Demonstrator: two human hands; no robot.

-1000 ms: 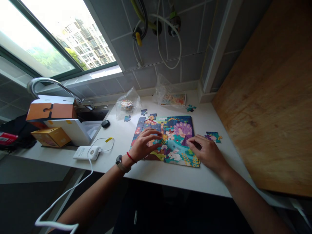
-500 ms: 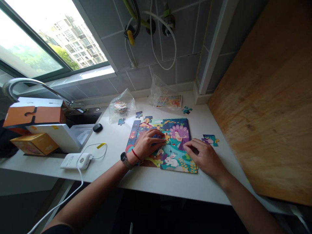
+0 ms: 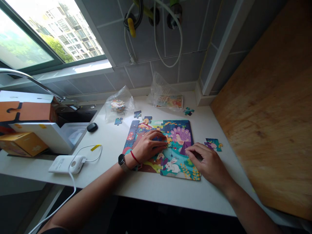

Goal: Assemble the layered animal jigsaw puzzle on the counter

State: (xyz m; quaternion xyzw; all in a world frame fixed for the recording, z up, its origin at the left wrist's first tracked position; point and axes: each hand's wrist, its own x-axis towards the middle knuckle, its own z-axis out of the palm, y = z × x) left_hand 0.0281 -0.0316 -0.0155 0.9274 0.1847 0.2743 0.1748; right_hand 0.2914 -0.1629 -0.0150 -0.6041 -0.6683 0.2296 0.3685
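Observation:
A colourful animal jigsaw puzzle (image 3: 174, 165) lies on the white counter, with a peacock, a rabbit and plants showing. My left hand (image 3: 149, 144) rests across its middle, fingers stretched out and lying on the pieces, hiding part of the picture. Over the puzzle's right side, my right hand (image 3: 207, 159) is closed in a pinch, its fingertips at a purple puzzle piece (image 3: 185, 148) below the peacock. How far that piece is seated I cannot tell. Joined loose pieces (image 3: 213, 144) lie right of the puzzle, and another loose cluster (image 3: 188, 111) sits beyond its top right corner.
Behind the puzzle are a clear bag of pieces (image 3: 118, 105), a picture card (image 3: 170, 101) partly under plastic, and single pieces (image 3: 118, 121). A power bank (image 3: 67, 164) with cable, a black case (image 3: 92, 127) and boxes (image 3: 29, 144) stand left. A wooden panel (image 3: 268, 130) bounds the right.
The view has shifted slightly, so the counter's things sit a little differently in it. Both hands keep nearly the same places on the puzzle.

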